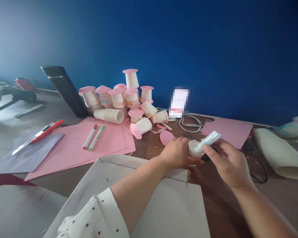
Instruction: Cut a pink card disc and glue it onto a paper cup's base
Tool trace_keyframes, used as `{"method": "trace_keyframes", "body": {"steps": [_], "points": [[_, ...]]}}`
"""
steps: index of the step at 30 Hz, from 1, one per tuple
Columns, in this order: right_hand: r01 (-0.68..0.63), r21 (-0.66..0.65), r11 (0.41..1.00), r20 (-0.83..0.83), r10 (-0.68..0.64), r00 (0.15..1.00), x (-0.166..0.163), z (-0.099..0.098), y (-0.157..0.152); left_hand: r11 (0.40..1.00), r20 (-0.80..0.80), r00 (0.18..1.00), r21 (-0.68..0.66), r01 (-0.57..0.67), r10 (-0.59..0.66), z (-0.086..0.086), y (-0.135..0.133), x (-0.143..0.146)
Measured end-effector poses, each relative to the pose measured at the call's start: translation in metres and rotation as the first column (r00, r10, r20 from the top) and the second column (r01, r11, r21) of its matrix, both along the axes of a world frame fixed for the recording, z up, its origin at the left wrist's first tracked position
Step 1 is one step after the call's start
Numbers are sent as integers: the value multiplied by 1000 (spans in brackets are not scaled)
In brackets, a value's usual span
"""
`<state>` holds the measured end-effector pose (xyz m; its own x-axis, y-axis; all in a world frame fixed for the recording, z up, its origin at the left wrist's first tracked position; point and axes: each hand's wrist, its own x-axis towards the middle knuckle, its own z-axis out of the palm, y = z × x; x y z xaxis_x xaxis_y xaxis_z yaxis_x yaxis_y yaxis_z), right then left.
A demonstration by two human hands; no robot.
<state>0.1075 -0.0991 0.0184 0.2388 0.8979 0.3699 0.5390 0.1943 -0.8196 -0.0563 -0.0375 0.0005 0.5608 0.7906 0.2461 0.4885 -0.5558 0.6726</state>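
My left hand is wrapped round a small white paper cup, bottom side up, near the middle right of the table. In my right hand is a white glue tube with pale blue print, held between thumb and fingers. The tube slants down to the left, its tip at the cup's upturned base; whether it touches I cannot tell. Just behind my left hand lies a pink paper disc. Part of the cup is hidden by my fingers.
Several paper cups with pink paper tops are stacked against the blue wall. Nested cups, two markers, pink sheets and red scissors lie left. A white board is under my left forearm; larger nested cups lie right.
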Motion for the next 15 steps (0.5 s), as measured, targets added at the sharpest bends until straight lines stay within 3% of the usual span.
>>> {"method": "trace_keyframes", "body": {"steps": [15], "points": [[-58,-24,998,-9,58,998,2,-1,0,1000,-20,1000,-14,5,-5,3,0,-1]]}}
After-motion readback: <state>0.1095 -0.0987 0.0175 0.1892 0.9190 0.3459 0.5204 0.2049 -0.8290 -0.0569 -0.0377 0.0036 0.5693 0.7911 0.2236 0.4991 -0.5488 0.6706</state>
